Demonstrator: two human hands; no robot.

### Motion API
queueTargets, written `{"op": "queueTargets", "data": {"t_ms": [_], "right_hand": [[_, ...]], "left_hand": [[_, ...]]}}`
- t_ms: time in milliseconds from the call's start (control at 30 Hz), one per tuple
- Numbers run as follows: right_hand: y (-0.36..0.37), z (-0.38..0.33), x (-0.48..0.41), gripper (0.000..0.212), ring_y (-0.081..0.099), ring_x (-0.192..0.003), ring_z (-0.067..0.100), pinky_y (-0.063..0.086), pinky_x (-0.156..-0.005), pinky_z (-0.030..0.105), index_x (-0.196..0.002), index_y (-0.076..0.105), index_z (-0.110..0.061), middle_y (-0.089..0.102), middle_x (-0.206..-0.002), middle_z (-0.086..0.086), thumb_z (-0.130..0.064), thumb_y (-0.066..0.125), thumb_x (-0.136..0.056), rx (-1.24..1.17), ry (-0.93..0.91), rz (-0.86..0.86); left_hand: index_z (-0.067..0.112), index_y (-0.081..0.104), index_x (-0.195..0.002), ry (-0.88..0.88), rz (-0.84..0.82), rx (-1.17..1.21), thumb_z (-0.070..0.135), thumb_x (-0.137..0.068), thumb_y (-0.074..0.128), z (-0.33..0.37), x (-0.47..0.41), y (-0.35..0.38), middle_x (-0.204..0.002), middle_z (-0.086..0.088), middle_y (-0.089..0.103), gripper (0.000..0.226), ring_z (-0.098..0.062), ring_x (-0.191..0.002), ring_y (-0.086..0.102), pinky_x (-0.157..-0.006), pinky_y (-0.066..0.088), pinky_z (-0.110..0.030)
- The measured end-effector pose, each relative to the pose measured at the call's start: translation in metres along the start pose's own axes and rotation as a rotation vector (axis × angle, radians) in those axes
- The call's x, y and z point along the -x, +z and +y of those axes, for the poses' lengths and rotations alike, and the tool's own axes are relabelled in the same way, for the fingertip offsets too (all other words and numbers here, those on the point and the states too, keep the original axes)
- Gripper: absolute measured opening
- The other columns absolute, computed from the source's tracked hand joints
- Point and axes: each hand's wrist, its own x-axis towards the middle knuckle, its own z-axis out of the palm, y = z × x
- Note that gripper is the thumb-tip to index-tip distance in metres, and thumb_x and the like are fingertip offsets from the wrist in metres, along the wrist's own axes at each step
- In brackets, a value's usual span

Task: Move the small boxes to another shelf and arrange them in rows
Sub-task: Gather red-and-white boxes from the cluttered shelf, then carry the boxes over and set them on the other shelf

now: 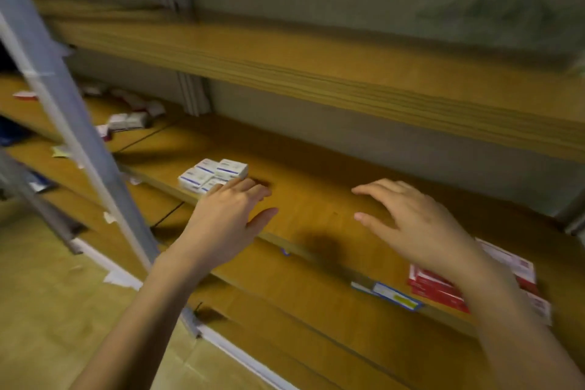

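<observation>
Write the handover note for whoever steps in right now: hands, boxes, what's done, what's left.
Left hand: open, empty, fingertips at the near side of the white boxes; blur hides whether they touch.
Right hand: open, empty, over the bare shelf.
White boxes: tight block near the shelf's front edge.
Red boxes: at the right, partly under the right forearm.
Loose boxes: scattered on the section to the left.
Done: one small block laid out.
Left: probably moving and lining up the loose boxes.
</observation>
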Motion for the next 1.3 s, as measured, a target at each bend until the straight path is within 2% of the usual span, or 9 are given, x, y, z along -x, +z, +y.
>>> {"op": "queueTargets", "data": {"t_ms": [133,233,333,400,533,667,833,1033,1300], "right_hand": [[0.019,-0.060,-0.042,0.041,0.038,-0.121,0.005,0.035,-0.093,0.025,-0.131,0.036,-0.037,0.042,-0.132,-0.017,-0.048,0.038,-0.091,0.012,-0.111,-0.046],[0.039,-0.117,-0.076,0.040,0.037,-0.121,0.003,0.035,-0.091,0.024,-0.130,0.035,-0.039,0.041,-0.134,-0.018,-0.049,0.038,-0.091,0.010,-0.178,-0.057],[0.061,-0.175,-0.104,0.044,0.037,-0.124,0.004,0.037,-0.091,0.023,-0.132,0.034,-0.040,0.039,-0.139,-0.017,-0.050,0.040,-0.090,-0.028,-0.195,-0.081],[0.077,-0.212,-0.122,0.043,0.038,-0.123,0.004,0.038,-0.092,0.026,-0.130,0.036,-0.041,0.041,-0.137,-0.017,-0.052,0.041,-0.089,-0.055,-0.219,-0.082],[0.107,-0.280,-0.156,0.042,0.043,-0.114,0.002,0.040,-0.087,0.021,-0.129,0.038,-0.038,0.046,-0.129,-0.018,-0.049,0.044,-0.089,-0.125,-0.261,-0.087],[0.129,-0.339,-0.187,0.042,0.046,-0.114,0.005,0.046,-0.092,0.029,-0.128,0.042,-0.035,0.049,-0.126,-0.016,-0.047,0.047,-0.088,-0.126,-0.284,-0.089],[0.152,-0.391,-0.235,0.042,0.047,-0.114,0.004,0.048,-0.090,0.031,-0.127,0.042,-0.036,0.050,-0.126,-0.016,-0.048,0.048,-0.087,-0.118,-0.338,-0.098],[0.181,-0.439,-0.300,0.042,0.044,-0.116,0.005,0.041,-0.093,0.026,-0.129,0.041,-0.033,0.047,-0.129,-0.015,-0.046,0.045,-0.089,-0.131,-0.414,-0.138],[0.221,-0.483,-0.418,0.041,0.043,-0.115,0.005,0.040,-0.094,0.024,-0.129,0.042,-0.030,0.048,-0.127,-0.012,-0.043,0.046,-0.090,-0.171,-0.409,-0.163]], "left_hand": [[0.023,0.056,-0.115,-0.118,0.011,-0.096,0.052,-0.089,0.034,-0.057,0.034,-0.026,-0.115,0.002,0.061,0.045,-0.021,-0.110,0.053,-0.086,0.043,-0.035],[0.024,0.054,-0.119,-0.202,0.010,-0.119,0.048,-0.091,0.039,-0.110,0.064,-0.049,-0.117,0.003,0.059,0.040,-0.018,-0.112,0.051,-0.089,0.042,-0.034],[0.024,0.053,-0.120,-0.261,0.011,-0.146,0.046,-0.091,0.040,-0.163,0.093,-0.071,-0.116,0.005,0.059,0.039,-0.016,-0.111,0.052,-0.087,0.039,-0.028],[0.024,0.053,-0.121,-0.289,0.015,-0.180,0.045,-0.091,0.039,-0.200,0.112,-0.083,-0.117,0.006,0.059,0.039,-0.014,-0.111,0.051,-0.085,0.038,-0.025],[0.025,0.052,-0.122,-0.290,0.001,-0.232,0.045,-0.092,0.038,-0.263,0.139,-0.095,-0.117,0.006,0.058,0.038,-0.015,-0.112,0.050,-0.087,0.039,-0.027],[0.025,0.053,-0.120,-0.325,-0.019,-0.219,0.045,-0.092,0.038,-0.320,0.155,-0.102,-0.112,0.006,0.059,0.037,-0.017,-0.107,0.051,-0.085,0.042,-0.030],[0.025,0.052,-0.119,-0.369,-0.025,-0.202,0.046,-0.092,0.038,-0.381,0.161,-0.106,-0.112,0.006,0.058,0.037,-0.013,-0.106,0.050,-0.086,0.043,-0.028],[0.026,0.048,-0.123,-0.393,-0.010,-0.178,0.045,-0.092,0.037,-0.451,0.148,-0.105,-0.116,0.007,0.056,0.038,-0.011,-0.108,0.048,-0.089,0.043,-0.026],[0.027,0.048,-0.123,-0.372,-0.023,-0.174,0.046,-0.092,0.038,-0.567,0.096,-0.097,-0.120,0.007,0.055,0.038,-0.011,-0.111,0.048,-0.090,0.044,-0.028]]}}
